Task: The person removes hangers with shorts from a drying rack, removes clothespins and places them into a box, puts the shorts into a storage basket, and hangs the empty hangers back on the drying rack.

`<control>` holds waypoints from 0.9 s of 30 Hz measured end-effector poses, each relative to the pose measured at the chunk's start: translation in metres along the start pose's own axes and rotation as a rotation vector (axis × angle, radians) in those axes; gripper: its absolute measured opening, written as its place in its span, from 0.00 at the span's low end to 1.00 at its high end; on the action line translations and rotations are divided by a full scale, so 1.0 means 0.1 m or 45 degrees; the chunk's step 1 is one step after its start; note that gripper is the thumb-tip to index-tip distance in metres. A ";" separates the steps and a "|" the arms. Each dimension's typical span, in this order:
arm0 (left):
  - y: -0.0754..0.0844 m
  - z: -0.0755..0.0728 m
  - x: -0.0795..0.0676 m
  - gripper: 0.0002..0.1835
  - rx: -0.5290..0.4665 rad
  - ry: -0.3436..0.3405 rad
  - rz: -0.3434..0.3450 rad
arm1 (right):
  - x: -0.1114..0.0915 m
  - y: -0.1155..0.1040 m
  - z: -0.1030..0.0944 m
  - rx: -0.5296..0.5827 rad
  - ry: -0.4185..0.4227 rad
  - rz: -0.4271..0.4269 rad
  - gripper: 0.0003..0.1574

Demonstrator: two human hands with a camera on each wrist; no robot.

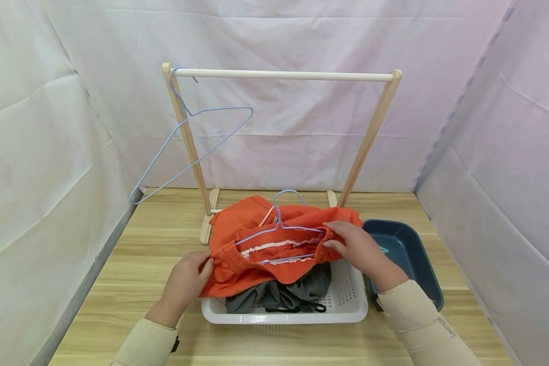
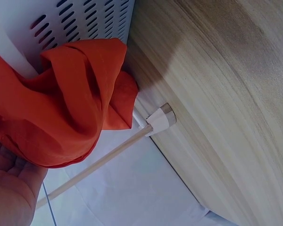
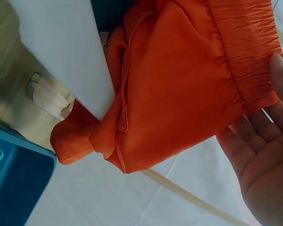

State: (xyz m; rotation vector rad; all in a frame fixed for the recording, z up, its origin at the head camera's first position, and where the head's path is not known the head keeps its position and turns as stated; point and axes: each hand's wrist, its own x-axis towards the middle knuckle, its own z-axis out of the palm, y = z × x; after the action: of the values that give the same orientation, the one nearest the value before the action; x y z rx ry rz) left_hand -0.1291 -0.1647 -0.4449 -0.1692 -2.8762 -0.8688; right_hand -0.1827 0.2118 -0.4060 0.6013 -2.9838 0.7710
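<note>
Orange elastic-waist pants (image 1: 244,216) lie bunched over a white basket (image 1: 283,318), with the waistband's opening toward me. My left hand (image 1: 183,284) pinches the left side of the waistband. On the opposite side, my right hand (image 1: 361,251) grips the gathered elastic (image 3: 247,52), thumb on one face and fingers on the other. A light blue hanger (image 1: 279,216) sits in the waist opening, its hook up and its shoulders spanning the opening. Cloth hides part of its lower bar. Below the pants, a dark grey garment (image 1: 279,292) with a black cord lies in the basket.
A wooden rack with a white rail (image 1: 283,75) stands behind the basket. Another light blue hanger (image 1: 217,108) hangs at its left end. To the right, a dark blue tray (image 1: 402,244) holds a small teal item. White cloth walls (image 1: 498,127) enclose the wooden table (image 1: 142,244).
</note>
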 end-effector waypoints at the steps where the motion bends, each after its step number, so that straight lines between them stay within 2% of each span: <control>1: 0.00 0.00 0.00 0.15 0.001 0.001 0.002 | 0.01 0.00 0.00 0.003 0.001 -0.009 0.29; 7: 0.00 0.01 0.00 0.14 0.011 0.021 0.027 | 0.05 -0.03 0.02 -0.004 0.008 -0.065 0.16; 12: 0.00 0.02 -0.01 0.15 0.013 0.018 0.031 | 0.07 -0.01 0.06 -0.041 0.006 -0.048 0.07; 21: 0.00 0.03 0.00 0.15 0.018 0.022 0.033 | 0.10 0.02 0.13 -0.054 0.027 -0.044 0.05; 27: 0.00 0.03 0.01 0.15 0.019 0.019 0.029 | 0.10 0.03 0.16 -0.065 0.081 -0.067 0.08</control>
State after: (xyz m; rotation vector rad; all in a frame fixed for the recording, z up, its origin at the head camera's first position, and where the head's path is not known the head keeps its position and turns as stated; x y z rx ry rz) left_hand -0.1299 -0.1635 -0.4473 -0.1923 -2.8607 -0.8407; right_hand -0.1920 0.2028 -0.4206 0.6382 -2.9075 0.6948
